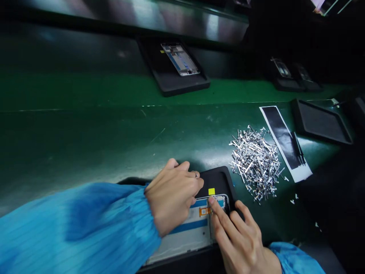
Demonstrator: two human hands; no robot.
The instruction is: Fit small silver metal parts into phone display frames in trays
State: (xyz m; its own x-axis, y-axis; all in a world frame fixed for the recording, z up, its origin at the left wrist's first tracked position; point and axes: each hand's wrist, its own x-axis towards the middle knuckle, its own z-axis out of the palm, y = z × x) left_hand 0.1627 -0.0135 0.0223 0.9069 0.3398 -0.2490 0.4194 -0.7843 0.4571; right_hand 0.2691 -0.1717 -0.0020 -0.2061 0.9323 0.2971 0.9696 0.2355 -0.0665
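Observation:
A phone frame point(188, 236) with blue strips and an orange flex cable point(204, 211) lies in a black tray point(218, 179) near the front of the bench. A yellow tab point(211, 191) sticks out at the frame's top edge. My left hand point(175, 192) is closed over the upper left side of the frame, knuckles up, and its fingertips are hidden. From the right, my right hand point(239, 236) reaches in with its fingers apart. Its index fingertip touches the frame just right of the orange cable, below the yellow tab.
A pile of small silvery strips point(255, 163) lies right of the tray. Beyond it are a white-edged black sheet point(281, 133) with dark tweezers point(299, 148) and another black tray point(322, 120). Behind, another phone frame point(181, 60) rests on a tray on a green ledge.

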